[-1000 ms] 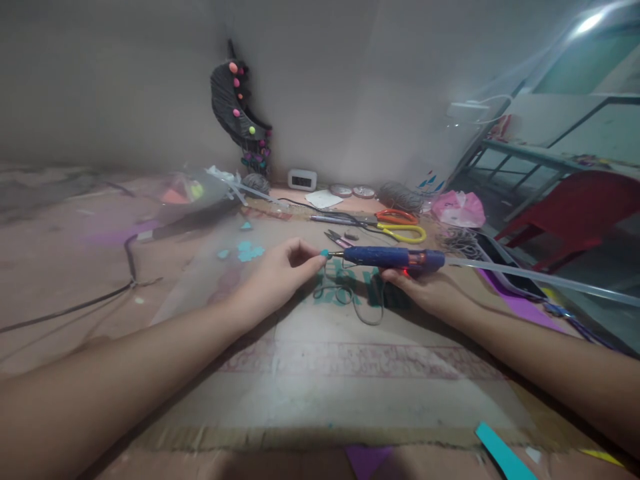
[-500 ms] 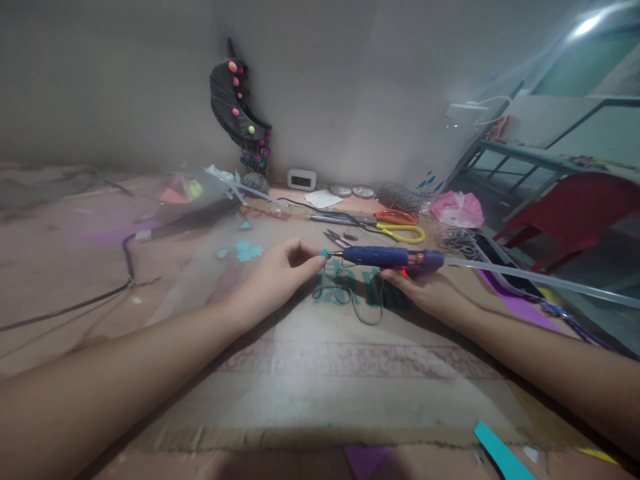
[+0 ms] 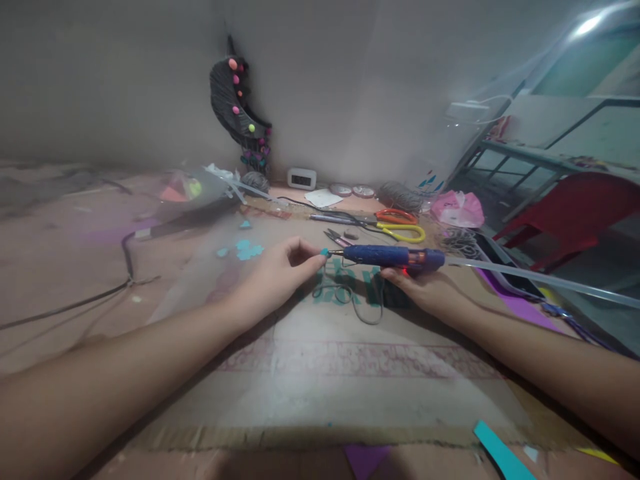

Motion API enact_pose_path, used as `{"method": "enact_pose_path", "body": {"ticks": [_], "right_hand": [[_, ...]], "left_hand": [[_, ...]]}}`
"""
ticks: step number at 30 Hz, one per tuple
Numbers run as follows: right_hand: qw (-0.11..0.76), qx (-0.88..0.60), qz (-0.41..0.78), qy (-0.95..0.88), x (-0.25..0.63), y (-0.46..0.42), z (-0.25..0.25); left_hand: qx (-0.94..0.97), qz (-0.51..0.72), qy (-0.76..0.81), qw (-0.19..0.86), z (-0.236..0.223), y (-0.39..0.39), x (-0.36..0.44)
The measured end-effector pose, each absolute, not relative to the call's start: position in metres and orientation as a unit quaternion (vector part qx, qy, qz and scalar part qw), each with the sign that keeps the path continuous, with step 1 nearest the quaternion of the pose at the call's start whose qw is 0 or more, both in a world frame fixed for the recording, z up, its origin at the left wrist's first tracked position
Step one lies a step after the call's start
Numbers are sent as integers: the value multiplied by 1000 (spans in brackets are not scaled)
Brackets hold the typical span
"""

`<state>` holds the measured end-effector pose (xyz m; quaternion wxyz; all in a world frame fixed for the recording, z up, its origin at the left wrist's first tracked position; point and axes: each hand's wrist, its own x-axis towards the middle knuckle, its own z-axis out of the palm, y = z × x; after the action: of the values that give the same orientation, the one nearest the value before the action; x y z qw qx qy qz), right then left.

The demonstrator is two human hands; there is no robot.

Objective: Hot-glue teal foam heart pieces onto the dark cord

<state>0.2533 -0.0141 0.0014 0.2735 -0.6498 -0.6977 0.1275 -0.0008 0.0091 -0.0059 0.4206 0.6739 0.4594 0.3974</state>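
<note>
My right hand (image 3: 417,283) grips a blue glue gun (image 3: 393,256) from below, its nozzle pointing left and a red light glowing near the grip. A clear glue stick (image 3: 540,280) trails out of its back to the right. My left hand (image 3: 280,270) pinches a tiny teal piece (image 3: 325,253) right at the nozzle tip. Both hands hover over a cardboard sheet (image 3: 320,373), above a loop of thin dark wire (image 3: 350,297).
Orange and yellow scissors (image 3: 400,224), snips and pens lie behind the gun. Teal cut-outs (image 3: 245,251) sit to the left. A black crescent ornament (image 3: 235,107) leans on the wall by a small clock (image 3: 302,179). A red chair (image 3: 575,213) stands at right; a cable (image 3: 127,257) runs at left.
</note>
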Motion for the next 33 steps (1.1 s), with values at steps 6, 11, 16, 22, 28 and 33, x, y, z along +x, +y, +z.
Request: {"method": "enact_pose_path", "body": {"ticks": [6,11,16,22,28,33], "right_hand": [[285,-649,177,-683,249,-16,6],[278,-650,167,-687,250,-15,7],[279,-653,152,-687,250,-15,6],[295,-642,151,-692,251,-11,6],[319,-619,179,-694,256,-4,17],[412,-594,179,-667,263,-3,30]], "left_hand": [[669,397,460,427,-5,9,0],[668,396,464,426,-5,9,0],[665,397,463,431,-5,8,0],[647,408,466,444,-6,11,-1],[602,416,465,499,-7,12,-1],[603,426,448,504,-10,13,0]]}}
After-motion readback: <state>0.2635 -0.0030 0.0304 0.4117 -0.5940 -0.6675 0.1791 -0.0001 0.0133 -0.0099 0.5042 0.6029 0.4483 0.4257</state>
